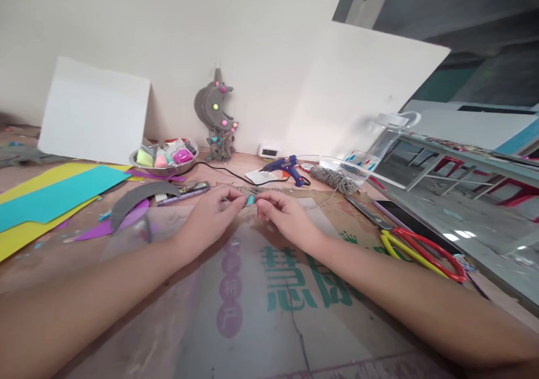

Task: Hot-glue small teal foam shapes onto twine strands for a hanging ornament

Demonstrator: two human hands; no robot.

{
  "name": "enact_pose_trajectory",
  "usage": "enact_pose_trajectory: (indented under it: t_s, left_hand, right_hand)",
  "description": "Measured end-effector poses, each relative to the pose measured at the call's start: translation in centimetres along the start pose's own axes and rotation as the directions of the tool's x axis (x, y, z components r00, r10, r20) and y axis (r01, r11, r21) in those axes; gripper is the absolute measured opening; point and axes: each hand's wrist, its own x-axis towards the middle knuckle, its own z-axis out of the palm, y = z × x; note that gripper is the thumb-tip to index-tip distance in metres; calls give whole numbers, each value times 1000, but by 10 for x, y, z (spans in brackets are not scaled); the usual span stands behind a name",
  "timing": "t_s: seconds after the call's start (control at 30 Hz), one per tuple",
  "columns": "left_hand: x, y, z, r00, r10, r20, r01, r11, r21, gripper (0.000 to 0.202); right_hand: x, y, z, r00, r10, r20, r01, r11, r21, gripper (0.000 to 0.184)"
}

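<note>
My left hand (213, 210) and my right hand (284, 215) meet over the middle of the cardboard-covered table (261, 300). Both are closed in a pinch. Between their fingertips is a small teal piece (250, 200), held by the left thumb and forefinger, with the right fingertips touching it from the other side. A thin grey string or strip (240, 190) lies just behind the fingers. Whether the teal piece is attached to it I cannot tell.
Teal and yellow felt sheets (46, 202) lie at left, with a grey felt crescent (138, 196) and purple scraps. A metal bowl of coloured clay (164, 159), a grey moon ornament (217, 115), a blue glue gun (286, 167), grey twine (334, 178), scissors (421, 250) and a phone (400, 213) stand around.
</note>
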Motion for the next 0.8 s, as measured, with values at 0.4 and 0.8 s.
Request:
enact_pose_trajectory:
  t_s: [0.4,0.8]
  left_hand:
    - [0,1,0,984,74,162,-72,997,-21,25]
    - [-1,3,-2,994,-27,105,34,997,-65,25]
  right_hand:
    - [-1,-1,-1,998,-37,-53,35,998,-45,22]
    - [-1,-7,1,999,-34,-38,30,994,-109,22]
